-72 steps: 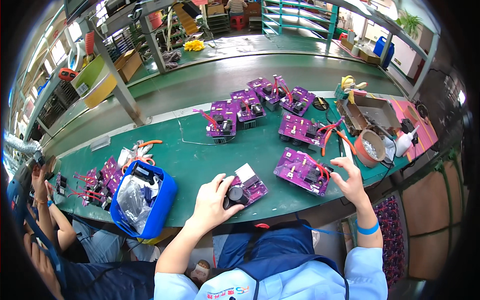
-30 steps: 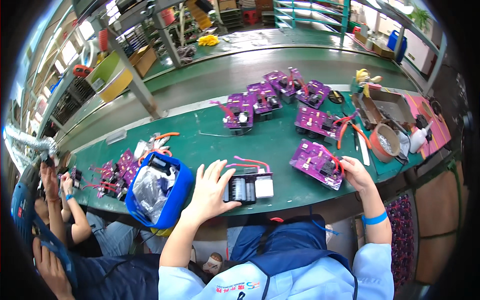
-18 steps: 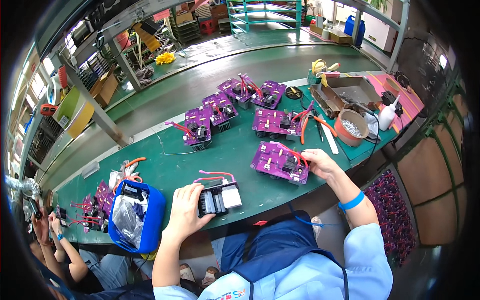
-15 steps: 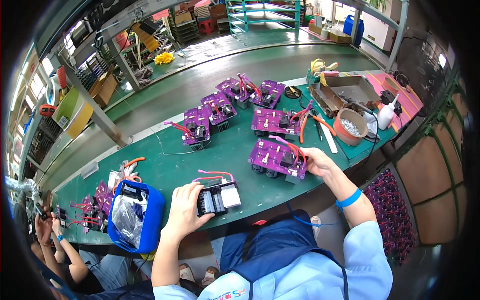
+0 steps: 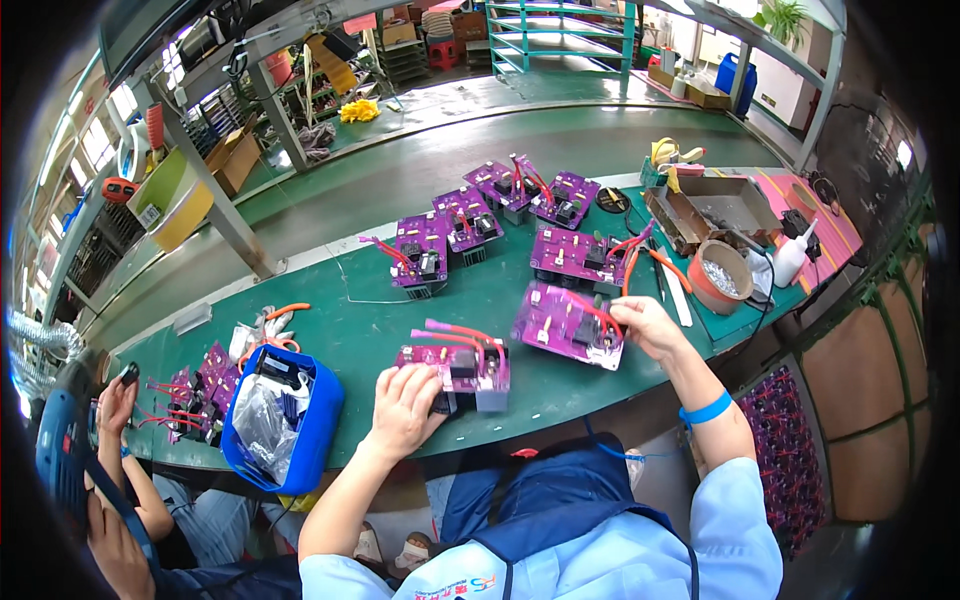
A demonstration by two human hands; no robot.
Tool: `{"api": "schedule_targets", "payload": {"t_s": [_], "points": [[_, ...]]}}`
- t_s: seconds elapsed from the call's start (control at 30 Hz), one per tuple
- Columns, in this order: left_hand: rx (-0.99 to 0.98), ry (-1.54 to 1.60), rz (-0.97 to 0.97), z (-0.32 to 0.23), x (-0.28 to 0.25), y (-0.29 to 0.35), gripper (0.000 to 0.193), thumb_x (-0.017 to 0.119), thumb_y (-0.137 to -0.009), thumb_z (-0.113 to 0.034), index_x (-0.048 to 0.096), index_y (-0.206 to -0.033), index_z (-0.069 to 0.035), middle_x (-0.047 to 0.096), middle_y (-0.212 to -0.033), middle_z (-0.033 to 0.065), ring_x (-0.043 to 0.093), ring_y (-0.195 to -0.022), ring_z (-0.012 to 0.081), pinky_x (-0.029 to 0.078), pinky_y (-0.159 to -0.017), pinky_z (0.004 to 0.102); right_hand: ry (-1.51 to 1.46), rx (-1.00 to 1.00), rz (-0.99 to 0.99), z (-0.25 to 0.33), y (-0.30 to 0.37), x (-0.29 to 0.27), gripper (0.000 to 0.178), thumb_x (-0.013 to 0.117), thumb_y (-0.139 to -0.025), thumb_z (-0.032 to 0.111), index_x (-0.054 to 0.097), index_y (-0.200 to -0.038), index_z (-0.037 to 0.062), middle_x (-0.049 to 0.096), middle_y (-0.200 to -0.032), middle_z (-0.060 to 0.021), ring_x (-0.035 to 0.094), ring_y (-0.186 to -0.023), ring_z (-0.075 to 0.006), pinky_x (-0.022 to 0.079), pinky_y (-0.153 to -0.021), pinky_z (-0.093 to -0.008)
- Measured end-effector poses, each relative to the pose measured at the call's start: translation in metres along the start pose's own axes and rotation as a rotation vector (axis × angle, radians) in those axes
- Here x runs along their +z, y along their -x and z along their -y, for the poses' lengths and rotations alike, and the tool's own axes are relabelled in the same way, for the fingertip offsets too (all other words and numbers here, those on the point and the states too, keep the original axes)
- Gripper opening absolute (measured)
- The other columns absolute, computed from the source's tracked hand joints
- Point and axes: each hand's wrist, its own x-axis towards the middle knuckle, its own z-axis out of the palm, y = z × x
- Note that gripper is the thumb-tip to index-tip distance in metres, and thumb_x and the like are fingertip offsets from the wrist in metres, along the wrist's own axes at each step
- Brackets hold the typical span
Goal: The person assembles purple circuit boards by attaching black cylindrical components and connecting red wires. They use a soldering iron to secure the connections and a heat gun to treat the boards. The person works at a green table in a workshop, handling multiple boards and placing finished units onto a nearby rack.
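My left hand (image 5: 405, 408) grips the left end of a purple circuit board (image 5: 462, 366) near the table's front edge. This board lies face up, with red wires and a grey heat sink at its right end. Farther right, my right hand (image 5: 648, 326) pinches the right edge of a second purple circuit board (image 5: 548, 318), which is tilted with its face toward me. Red wires run across it beside my fingers. Just behind stands another purple circuit board (image 5: 575, 252). The fingertips of my left hand are partly hidden under the board.
Several purple boards (image 5: 418, 245) stand farther back. A blue bin (image 5: 325, 425) with plastic bags is at left, beside more boards (image 5: 205, 395) and another person's hand (image 5: 118, 402). At right are orange-handled pliers (image 5: 630, 272), a bowl of small metal parts (image 5: 718, 285), a metal tray (image 5: 745, 200) and a white bottle (image 5: 793, 258).
The left board has turned from its dark underside to purple face up. The right board has tilted up in my right hand. The whole view has shifted slightly.
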Motion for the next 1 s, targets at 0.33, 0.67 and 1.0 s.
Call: {"api": "schedule_targets", "payload": {"t_s": [0.33, 0.67, 1.0], "points": [[-0.218, 0.229, 0.21, -0.024, -0.027, 0.003, 0.062, 0.075, -0.053, -0.031, 0.053, -0.103, -0.004, 0.046, -0.102, 0.0163, 0.043, -0.101, 0.0323, 0.028, -0.092, 0.0483, 1.215, -0.783, -0.156, 0.019, 0.039, 0.066, 0.046, 0.066, -0.069, 0.015, 0.049, -0.109, -0.0005, 0.055, -0.096, -0.0163, 0.052, -0.091, -0.0329, 0.04, -0.082, -0.0361], [-0.107, 0.307, 0.123, -0.045, 0.029, -0.022, 0.054, 0.069, -0.058, -0.022, 0.054, -0.108, -0.009, 0.046, -0.108, 0.0157, 0.043, -0.106, 0.0299, 0.027, -0.093, 0.0487, 0.347, -0.323, 0.162, 0.004, -0.012, 0.107, 0.032, 0.055, -0.078, 0.009, 0.05, -0.107, -0.0042, 0.061, -0.077, -0.0086, 0.056, -0.069, -0.0108, 0.046, -0.066, -0.0252], [-0.173, 0.619, 0.306, -0.035, -0.014, -0.038, 0.05, 0.072, -0.063, -0.024, 0.055, -0.105, -0.003, 0.047, -0.115, 0.0158, 0.046, -0.105, 0.0302, 0.036, -0.09, 0.038, 1.386, -0.657, 0.519, 0.022, 0.01, 0.128, 0.028, 0.058, -0.075, 0.025, 0.053, -0.088, 0.0015, 0.058, -0.072, -0.0181, 0.058, -0.068, -0.0327, 0.045, -0.059, -0.0431]]}}
